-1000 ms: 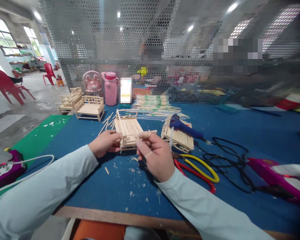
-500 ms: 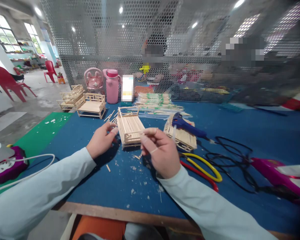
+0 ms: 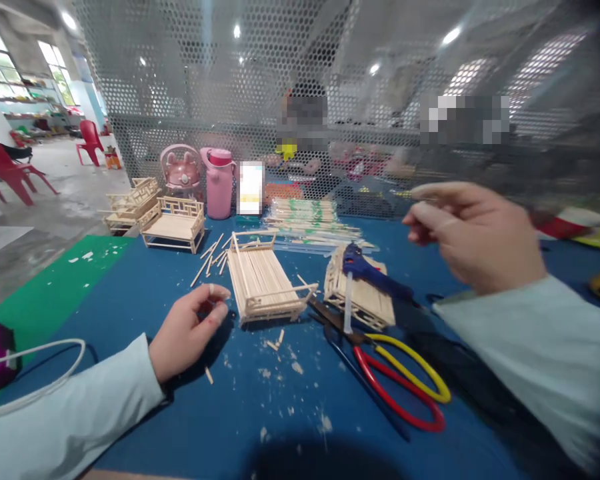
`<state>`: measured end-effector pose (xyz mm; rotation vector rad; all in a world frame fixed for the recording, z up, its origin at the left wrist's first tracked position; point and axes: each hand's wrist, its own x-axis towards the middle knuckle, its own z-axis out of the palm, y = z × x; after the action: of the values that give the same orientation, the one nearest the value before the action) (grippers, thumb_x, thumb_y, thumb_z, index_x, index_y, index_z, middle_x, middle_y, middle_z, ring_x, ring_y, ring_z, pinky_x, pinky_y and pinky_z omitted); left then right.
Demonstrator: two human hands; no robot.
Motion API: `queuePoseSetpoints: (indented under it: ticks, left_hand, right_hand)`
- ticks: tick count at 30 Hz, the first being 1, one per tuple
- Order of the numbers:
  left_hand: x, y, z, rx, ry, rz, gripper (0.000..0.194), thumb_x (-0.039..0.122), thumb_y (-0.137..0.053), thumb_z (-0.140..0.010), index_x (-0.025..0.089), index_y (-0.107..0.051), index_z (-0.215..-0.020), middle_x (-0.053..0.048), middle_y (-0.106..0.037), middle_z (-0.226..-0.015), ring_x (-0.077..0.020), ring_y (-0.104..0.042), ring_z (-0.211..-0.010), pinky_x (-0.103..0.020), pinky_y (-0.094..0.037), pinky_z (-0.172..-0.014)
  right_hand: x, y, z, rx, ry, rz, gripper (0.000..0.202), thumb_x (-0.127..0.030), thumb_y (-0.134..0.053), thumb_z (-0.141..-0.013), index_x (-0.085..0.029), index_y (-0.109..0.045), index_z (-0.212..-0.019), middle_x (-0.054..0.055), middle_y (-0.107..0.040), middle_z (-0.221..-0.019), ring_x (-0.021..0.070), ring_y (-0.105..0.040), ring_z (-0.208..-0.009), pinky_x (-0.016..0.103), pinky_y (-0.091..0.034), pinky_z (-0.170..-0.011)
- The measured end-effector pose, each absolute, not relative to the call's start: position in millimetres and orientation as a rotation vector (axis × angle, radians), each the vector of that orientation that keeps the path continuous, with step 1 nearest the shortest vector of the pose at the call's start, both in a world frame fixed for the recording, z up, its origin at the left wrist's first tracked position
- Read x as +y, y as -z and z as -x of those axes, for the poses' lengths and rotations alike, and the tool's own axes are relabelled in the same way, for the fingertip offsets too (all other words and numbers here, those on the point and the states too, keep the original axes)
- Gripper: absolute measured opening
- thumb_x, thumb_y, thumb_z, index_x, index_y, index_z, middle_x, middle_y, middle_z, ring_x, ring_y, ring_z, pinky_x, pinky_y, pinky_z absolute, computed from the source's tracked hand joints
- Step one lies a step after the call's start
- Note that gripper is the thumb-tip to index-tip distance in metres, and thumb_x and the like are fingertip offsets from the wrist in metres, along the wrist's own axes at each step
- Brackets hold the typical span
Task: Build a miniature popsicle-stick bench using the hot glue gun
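Right hand (image 3: 485, 235) withdrew, stick frame (image 3: 263, 277) unheld
It sat beside half-curled, empty fingers of left hand (image 3: 187, 333); right's nearly pinched, hold unclear

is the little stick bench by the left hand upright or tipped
Upright: the stick bench shows its slats facing up, rails above them.

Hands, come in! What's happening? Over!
Left bare hand beside small pale slatted wooden bench; right bare hand raised, apart. Bench on blue tabletop. Red-and-yellow-handled scissors close by.
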<state>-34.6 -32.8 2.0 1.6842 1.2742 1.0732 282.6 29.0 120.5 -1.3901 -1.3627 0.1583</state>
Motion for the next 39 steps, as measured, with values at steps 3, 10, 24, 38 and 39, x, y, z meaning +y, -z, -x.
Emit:
queuePoseSetpoints:
  ticks: [3,10,24,38,39]
  left_hand:
    - [-32.0,0.0,30.9,1.254,-0.972,-1.629,0.018,0.033,-0.051,-0.085,0.017,-0.059,-0.090,-0.002,-0.058,-0.076,-0.0121,-0.050,-0.064,-0.022,-0.041,-0.055]
    - [-28.3,-0.1,28.1,1.242,-0.914,-1.471,0.023,0.038,-0.054,-0.083,0.017,-0.058,-0.088,-0.001,-0.053,-0.070,-0.0104,-0.042,-0.058,-0.022,-0.037,-0.051]
    - [-26.0,1.0,25.3,1.222,-0.876,-1.506,0.024,0.040,-0.053,-0.084,0.017,-0.057,-0.082,-0.002,-0.056,-0.074,-0.0122,-0.047,-0.066,-0.023,-0.037,-0.056]
    - [-27.9,0.9,27.0,1.328,-1.290,-1.472,0.031,0.035,-0.053,-0.084,0.020,-0.048,-0.112,-0.006,-0.056,-0.109,-0.0119,-0.054,-0.074,-0.021,-0.045,-0.055]
    - [-27.2,-0.9,26.5,1.311,-1.387,-1.553,0.030,0.034,-0.053,-0.085,0.020,-0.049,-0.112,-0.007,-0.054,-0.113,-0.0134,-0.056,-0.080,-0.022,-0.047,-0.060]
  right_hand:
    - [80.9,-116.6,-325.3,-1.774,-0.056,1.809,0.011,-0.015,-0.060,-0.078,-0.017,-0.069,-0.082,0.000,-0.059,-0.053,0.0090,-0.049,-0.044,0.027,-0.038,-0.053]
    - [150.4,-68.9,-363.9,-2.189,-0.102,1.870,0.023,0.000,-0.062,-0.062,-0.020,-0.074,-0.067,0.001,-0.064,-0.051,0.0111,-0.048,-0.046,0.025,-0.034,-0.054]
    - [178.2,-89.1,-365.0,-2.241,-0.011,1.856,0.008,-0.014,-0.068,-0.069,-0.018,-0.074,-0.068,0.000,-0.066,-0.055,0.0079,-0.052,-0.051,0.025,-0.034,-0.058]
    - [4.1,-123.9,-214.3,-1.741,-0.551,1.239,0.012,-0.027,-0.064,-0.078,-0.019,-0.067,-0.087,0.002,-0.071,-0.073,0.0143,-0.065,-0.065,0.023,-0.047,-0.052]
    - [-18.2,-115.7,-201.4,-1.752,-0.677,1.165,0.010,-0.029,-0.065,-0.077,-0.020,-0.068,-0.081,0.002,-0.071,-0.071,0.0128,-0.064,-0.062,0.023,-0.047,-0.052]
